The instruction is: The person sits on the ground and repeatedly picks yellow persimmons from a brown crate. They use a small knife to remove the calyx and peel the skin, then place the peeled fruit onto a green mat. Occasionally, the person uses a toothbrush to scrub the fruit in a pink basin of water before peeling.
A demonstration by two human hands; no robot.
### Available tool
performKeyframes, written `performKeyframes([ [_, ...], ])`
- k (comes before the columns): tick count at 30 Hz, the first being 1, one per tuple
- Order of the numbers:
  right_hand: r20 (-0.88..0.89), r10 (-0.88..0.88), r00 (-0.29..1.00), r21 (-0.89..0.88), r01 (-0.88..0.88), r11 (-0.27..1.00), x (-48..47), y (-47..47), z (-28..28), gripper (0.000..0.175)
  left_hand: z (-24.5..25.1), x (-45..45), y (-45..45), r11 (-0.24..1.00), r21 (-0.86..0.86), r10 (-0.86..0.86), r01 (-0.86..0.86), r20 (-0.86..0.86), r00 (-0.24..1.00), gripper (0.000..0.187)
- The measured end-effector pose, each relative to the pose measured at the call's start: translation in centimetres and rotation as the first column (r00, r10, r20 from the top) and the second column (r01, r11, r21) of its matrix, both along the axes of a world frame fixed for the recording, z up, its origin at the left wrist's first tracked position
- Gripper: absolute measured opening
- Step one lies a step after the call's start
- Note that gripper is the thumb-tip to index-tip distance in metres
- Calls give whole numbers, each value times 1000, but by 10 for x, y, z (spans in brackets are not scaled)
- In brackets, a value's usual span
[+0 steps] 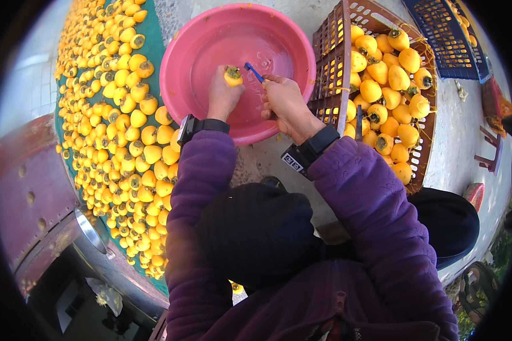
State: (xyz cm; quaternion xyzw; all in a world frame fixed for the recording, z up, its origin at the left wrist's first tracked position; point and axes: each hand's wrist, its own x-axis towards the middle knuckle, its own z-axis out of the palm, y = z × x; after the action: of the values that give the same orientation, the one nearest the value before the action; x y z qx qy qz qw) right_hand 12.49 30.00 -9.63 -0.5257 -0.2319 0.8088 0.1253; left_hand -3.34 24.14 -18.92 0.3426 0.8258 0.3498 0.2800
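Observation:
Over a pink plastic basin (pixel 183 38), my left hand (pixel 222 97) grips a yellow-orange persimmon (pixel 230 79), its green calyx turned up and away from me. My right hand (pixel 286 101) holds a slim blue tool (pixel 254 72), whose narrow head points toward the fruit with a small gap between. What kind of tool it is cannot be made out, and my fingers hide its rear part. Shallow water with ripples lies in the basin, under both hands. A few small orange scraps cling to the basin's rim.
Right of the basin stands a brown plastic crate (pixel 333 64) full of persimmons (pixel 377 71), a dark blade-like strip (pixel 359 123) among them. Many persimmons (pixel 138 118) cover a green cloth (pixel 153 42) at left. Farther right are a blue crate (pixel 441 40) and a small stool (pixel 489 149).

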Motion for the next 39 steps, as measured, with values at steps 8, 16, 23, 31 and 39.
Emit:
performKeyframes([
  [8,3,183,983,215,-180,960,19,-28,24,43,-18,-3,2,999,-31,16,-14,93,996,51],
  [16,187,287,940,562,-342,753,21,-22,6,38,-7,2,1,1000,-21,-10,14,143,990,50],
  [23,253,323,912,572,-410,710,20,-19,11,38,-11,1,4,1000,-17,-25,25,6,1000,53],
  [31,212,374,903,447,-430,784,19,-14,18,41,-12,0,3,997,2,-78,80,-170,982,55],
  [39,278,247,928,513,-361,779,2,-2,0,41,-9,2,2,999,30,-39,37,67,997,55],
])
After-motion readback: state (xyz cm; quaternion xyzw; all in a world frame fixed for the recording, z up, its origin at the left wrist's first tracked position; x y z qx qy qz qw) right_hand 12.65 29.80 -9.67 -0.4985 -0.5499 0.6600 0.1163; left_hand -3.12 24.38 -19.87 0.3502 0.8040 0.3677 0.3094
